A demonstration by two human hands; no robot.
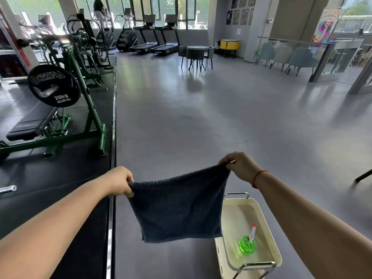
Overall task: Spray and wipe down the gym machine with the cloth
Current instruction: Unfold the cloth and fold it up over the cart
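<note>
A dark blue-grey cloth (pixel 179 206) hangs spread out in front of me, held by its two top corners. My left hand (pixel 118 181) pinches the left corner and my right hand (pixel 240 166) pinches the right corner, a little higher. A green spray bottle (pixel 248 243) with a white and orange nozzle stands in the cream tray of a cart (pixel 269 224) at the lower right, below the cloth's right edge. The green-framed gym machine (pixel 90 109) with a black bench pad (pixel 30 123) and a 20 kg plate (pixel 53 85) stands on black matting to my left.
A raised metal strip (pixel 113 127) divides the black mat from the grey floor (pixel 221 117) ahead. Treadmills (pixel 155 44), a round table with chairs (pixel 196 55) and a row of chairs (pixel 287 57) line the far side. A person stands at a far machine (pixel 98 9).
</note>
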